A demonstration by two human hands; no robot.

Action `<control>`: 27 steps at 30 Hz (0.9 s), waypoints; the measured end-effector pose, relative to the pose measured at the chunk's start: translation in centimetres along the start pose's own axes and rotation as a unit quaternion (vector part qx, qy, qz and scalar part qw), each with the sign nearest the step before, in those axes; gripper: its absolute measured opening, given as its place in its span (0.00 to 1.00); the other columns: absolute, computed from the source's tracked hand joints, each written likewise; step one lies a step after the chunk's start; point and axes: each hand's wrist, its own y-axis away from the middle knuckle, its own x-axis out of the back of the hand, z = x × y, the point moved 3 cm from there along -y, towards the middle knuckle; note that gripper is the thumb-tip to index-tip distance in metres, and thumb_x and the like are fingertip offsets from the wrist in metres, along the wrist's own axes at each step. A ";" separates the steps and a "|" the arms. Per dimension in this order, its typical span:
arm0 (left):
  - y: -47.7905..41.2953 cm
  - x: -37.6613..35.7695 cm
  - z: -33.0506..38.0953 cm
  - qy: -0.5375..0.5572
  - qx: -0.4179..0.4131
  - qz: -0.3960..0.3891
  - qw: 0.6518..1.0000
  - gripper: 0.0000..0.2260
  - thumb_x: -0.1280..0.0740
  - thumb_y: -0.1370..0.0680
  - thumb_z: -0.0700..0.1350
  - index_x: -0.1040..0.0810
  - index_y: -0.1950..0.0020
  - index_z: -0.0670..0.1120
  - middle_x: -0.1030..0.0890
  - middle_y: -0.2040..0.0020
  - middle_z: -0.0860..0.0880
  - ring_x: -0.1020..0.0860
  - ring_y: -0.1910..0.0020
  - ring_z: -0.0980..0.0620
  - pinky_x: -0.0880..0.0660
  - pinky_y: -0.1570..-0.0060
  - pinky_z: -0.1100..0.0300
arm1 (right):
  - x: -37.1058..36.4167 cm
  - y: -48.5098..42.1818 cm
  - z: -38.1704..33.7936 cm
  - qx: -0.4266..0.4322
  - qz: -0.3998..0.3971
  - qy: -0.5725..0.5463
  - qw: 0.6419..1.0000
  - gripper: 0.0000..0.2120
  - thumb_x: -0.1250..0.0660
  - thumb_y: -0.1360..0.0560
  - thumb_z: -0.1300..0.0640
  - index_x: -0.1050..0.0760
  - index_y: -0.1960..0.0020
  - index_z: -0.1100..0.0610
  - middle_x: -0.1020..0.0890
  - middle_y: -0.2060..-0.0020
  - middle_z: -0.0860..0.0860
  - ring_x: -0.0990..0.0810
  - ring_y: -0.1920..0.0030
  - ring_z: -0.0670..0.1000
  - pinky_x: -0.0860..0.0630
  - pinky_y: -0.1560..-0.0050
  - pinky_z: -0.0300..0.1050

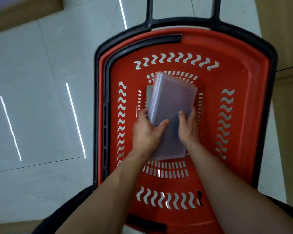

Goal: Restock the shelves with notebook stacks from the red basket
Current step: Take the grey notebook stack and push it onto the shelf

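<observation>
Head camera view, looking straight down into a red plastic shopping basket [243,85] with wavy slots and a black rim, standing on a pale tiled floor [41,81]. Both bare hands hold a blurred stack of purple-grey notebooks in clear wrap [173,105] over the middle of the basket floor. The stack's long axis runs from about 6 o'clock, near the wrists, up to about 1 o'clock, so most of its length lies beyond the fingers. The left hand [146,130] clasps the stack's left edge at about 9 o'clock, thumb lying across the top cover, fingers curled out of sight beneath. The right hand [189,127] clasps the right edge at about 3 o'clock, thumb on top in the same way. Both hands sit equally near, gripping the nearer half. A thin grey item [149,96] shows under the stack's left edge; what it is cannot be told. No brand, label or writing can be read anywhere; motion blur smears the cover. No shelves are in view.
</observation>
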 end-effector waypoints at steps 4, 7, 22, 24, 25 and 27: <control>5.0 6.0 3.8 0.003 0.005 0.015 1.000 0.29 0.22 0.30 0.57 0.32 0.35 0.51 0.24 0.49 0.59 0.23 0.54 0.63 0.24 0.62 0.71 | 3.1 5.9 -3.8 0.032 -0.034 -0.075 0.996 0.45 0.42 0.32 0.29 0.38 0.23 0.55 0.25 0.31 0.56 0.25 0.33 0.57 0.31 0.32 0.48; 8.7 10.3 6.4 0.008 0.010 0.034 0.999 0.27 0.23 0.30 0.56 0.31 0.37 0.51 0.25 0.52 0.61 0.23 0.56 0.65 0.28 0.63 0.76 | 5.7 10.8 -7.5 0.049 -0.027 -0.105 0.993 0.45 0.37 0.35 0.28 0.31 0.29 0.57 0.20 0.37 0.55 0.21 0.39 0.54 0.26 0.36 0.49; 27.4 25.7 24.3 0.034 -0.011 -0.003 0.999 0.29 0.25 0.29 0.60 0.29 0.35 0.47 0.21 0.46 0.52 0.21 0.53 0.53 0.25 0.56 0.61 | 24.8 36.5 -23.3 0.142 0.067 0.024 0.987 0.38 0.28 0.26 0.41 0.39 0.26 0.60 0.23 0.34 0.58 0.22 0.38 0.58 0.24 0.41 0.50; 28.9 27.3 26.5 0.024 -0.038 -0.026 0.999 0.29 0.25 0.28 0.60 0.29 0.36 0.46 0.21 0.46 0.52 0.22 0.54 0.53 0.25 0.56 0.60 | 26.7 39.0 -24.8 0.142 0.088 0.028 0.986 0.34 0.29 0.26 0.40 0.37 0.31 0.59 0.21 0.38 0.58 0.20 0.40 0.59 0.22 0.45 0.53; 29.3 28.0 27.5 0.019 -0.051 -0.039 0.998 0.29 0.25 0.28 0.61 0.29 0.36 0.47 0.21 0.46 0.52 0.22 0.54 0.54 0.25 0.56 0.60 | 27.4 40.1 -25.4 0.142 0.100 0.023 0.985 0.33 0.29 0.26 0.40 0.36 0.33 0.59 0.21 0.39 0.58 0.20 0.41 0.59 0.22 0.46 0.54; 29.9 29.2 29.6 0.002 -0.082 -0.069 0.994 0.30 0.26 0.29 0.63 0.30 0.36 0.48 0.21 0.46 0.53 0.21 0.54 0.55 0.21 0.57 0.58 | 28.7 42.2 -26.5 0.135 0.131 0.004 0.982 0.31 0.29 0.26 0.40 0.36 0.34 0.58 0.20 0.40 0.59 0.19 0.43 0.59 0.21 0.46 0.54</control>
